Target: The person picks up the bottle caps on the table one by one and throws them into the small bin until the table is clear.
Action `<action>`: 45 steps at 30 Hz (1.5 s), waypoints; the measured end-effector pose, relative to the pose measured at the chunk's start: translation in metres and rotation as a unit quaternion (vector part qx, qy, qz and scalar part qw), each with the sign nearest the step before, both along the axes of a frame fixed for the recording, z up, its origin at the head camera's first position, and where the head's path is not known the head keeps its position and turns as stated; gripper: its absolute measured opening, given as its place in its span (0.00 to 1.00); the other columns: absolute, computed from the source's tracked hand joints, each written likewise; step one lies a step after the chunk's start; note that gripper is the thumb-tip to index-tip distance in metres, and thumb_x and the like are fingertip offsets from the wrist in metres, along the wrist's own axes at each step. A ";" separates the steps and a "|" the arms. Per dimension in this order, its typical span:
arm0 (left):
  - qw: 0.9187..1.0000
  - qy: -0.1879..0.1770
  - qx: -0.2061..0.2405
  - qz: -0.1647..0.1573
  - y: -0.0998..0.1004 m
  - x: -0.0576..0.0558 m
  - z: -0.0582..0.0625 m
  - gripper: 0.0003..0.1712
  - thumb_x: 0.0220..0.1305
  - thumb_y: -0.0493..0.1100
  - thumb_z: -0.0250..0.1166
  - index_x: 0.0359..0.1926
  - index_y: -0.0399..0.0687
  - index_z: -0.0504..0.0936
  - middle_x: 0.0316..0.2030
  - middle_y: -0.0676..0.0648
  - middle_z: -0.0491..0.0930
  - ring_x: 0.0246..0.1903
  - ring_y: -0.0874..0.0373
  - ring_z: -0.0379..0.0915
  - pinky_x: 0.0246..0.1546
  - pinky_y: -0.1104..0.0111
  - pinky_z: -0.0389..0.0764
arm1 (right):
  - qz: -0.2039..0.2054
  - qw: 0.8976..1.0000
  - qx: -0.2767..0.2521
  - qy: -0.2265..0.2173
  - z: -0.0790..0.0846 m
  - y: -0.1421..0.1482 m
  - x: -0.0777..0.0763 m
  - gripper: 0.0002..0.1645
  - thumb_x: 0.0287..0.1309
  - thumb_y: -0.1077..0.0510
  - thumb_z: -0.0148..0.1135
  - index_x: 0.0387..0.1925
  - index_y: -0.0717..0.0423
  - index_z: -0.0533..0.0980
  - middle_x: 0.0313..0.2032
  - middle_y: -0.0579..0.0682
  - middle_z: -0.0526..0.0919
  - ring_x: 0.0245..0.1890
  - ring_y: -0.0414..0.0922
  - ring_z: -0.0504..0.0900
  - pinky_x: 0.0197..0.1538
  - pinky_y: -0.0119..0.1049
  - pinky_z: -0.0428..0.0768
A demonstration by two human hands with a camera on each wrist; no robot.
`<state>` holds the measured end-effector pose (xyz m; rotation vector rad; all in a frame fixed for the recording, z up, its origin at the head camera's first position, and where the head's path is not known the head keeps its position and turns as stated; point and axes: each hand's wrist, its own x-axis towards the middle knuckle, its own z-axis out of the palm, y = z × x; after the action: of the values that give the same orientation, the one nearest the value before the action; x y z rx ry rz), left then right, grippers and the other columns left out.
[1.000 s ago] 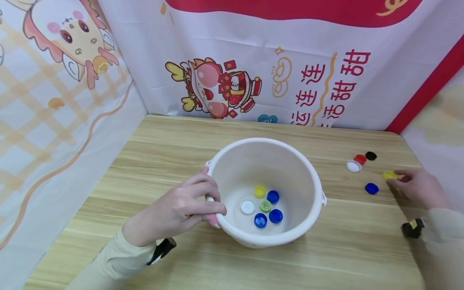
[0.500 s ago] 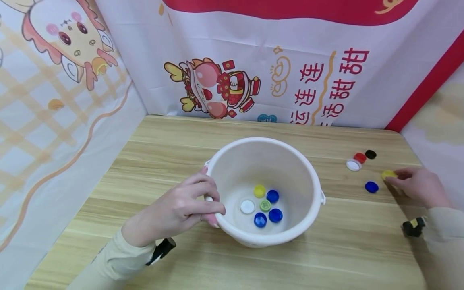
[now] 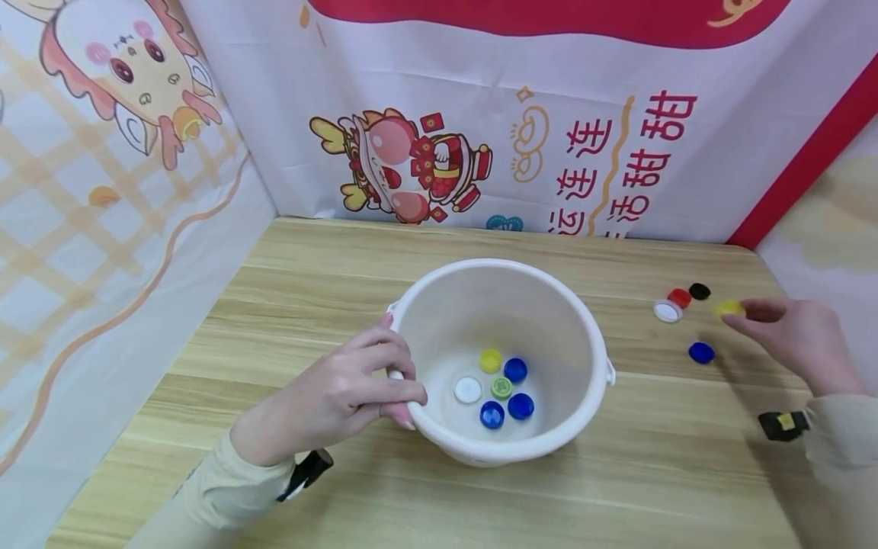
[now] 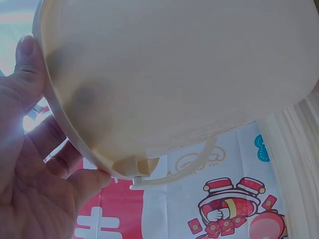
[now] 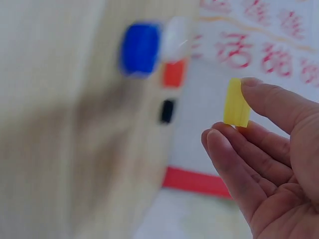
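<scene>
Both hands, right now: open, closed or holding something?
Left hand: closed, gripping the white bucket by its rim.
Right hand: closed, pinching a yellow cap between thumb and fingers.

The head view looks down and forward across the desk (image 3: pixel 295 297); the left wrist's faces the bucket (image 4: pixel 189 74) close up from outside; the right wrist's, the desk's far right corner. All share the printed banner (image 3: pixel 501 114).

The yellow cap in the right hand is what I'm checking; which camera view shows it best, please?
The right wrist view: the yellow cap is large and close, edge-on, pinched by the right hand. The head view shows it small; the left wrist view doesn't show it.
</scene>
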<state>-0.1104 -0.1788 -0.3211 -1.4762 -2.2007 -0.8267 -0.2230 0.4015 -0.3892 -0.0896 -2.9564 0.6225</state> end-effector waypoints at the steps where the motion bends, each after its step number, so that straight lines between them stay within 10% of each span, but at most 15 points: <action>1: 1.000 0.000 0.000 0.000 0.000 0.000 0.000 0.17 0.64 0.57 0.62 0.39 0.52 0.89 0.38 0.53 0.80 0.49 0.54 0.72 0.66 0.43 0.63 | 0.001 1.000 -0.005 0.008 0.005 -0.006 0.001 0.43 0.60 0.34 0.64 0.52 0.72 0.77 0.48 0.73 0.79 0.44 0.68 0.79 0.35 0.52 0.80; 7: 1.000 -0.001 0.001 0.001 0.000 0.000 0.000 0.17 0.64 0.57 0.62 0.39 0.53 0.89 0.38 0.53 0.80 0.49 0.54 0.72 0.65 0.42 0.62 | 0.028 0.997 -0.010 0.076 0.038 -0.045 0.013 0.34 0.59 0.39 0.68 0.49 0.66 0.81 0.42 0.69 0.84 0.38 0.62 0.83 0.24 0.21 0.72; 19: 1.000 0.002 0.002 -0.004 0.001 -0.001 -0.001 0.18 0.65 0.57 0.61 0.39 0.52 0.89 0.38 0.52 0.80 0.48 0.53 0.72 0.65 0.41 0.61 | 0.113 0.979 -0.065 0.156 0.093 -0.109 0.040 0.23 0.53 0.56 0.76 0.49 0.63 0.82 0.41 0.65 0.85 0.29 0.11 0.71 0.30 0.10 0.72; 26: 1.000 0.002 0.002 -0.002 0.000 -0.001 -0.001 0.18 0.65 0.58 0.60 0.38 0.52 0.89 0.38 0.52 0.80 0.49 0.53 0.72 0.65 0.41 0.61 | 0.163 0.964 -0.084 0.191 0.116 -0.143 0.056 0.25 0.46 0.63 0.80 0.49 0.61 0.83 0.39 0.62 0.86 0.32 0.12 0.75 0.33 0.10 0.73; 33: 1.000 0.003 0.003 -0.001 0.000 -0.001 -0.001 0.18 0.66 0.58 0.60 0.38 0.53 0.89 0.38 0.52 0.80 0.48 0.53 0.72 0.65 0.41 0.61 | 0.254 0.929 -0.060 0.263 0.133 -0.172 0.066 0.28 0.34 0.71 0.82 0.44 0.61 0.85 0.33 0.53 0.88 0.32 0.18 0.79 0.35 0.13 0.76; 45: 1.000 0.000 0.009 -0.004 0.001 0.000 -0.001 0.18 0.65 0.58 0.60 0.38 0.52 0.89 0.37 0.52 0.80 0.48 0.53 0.72 0.66 0.41 0.60 | 0.303 0.913 -0.042 0.271 0.143 -0.198 0.077 0.31 0.31 0.68 0.84 0.45 0.58 0.85 0.37 0.50 0.88 0.33 0.23 0.80 0.39 0.13 0.76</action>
<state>-0.1109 -0.1779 -0.3225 -1.4779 -2.1824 -0.8466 -0.1463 0.2033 -0.2458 0.8740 -2.3771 0.6915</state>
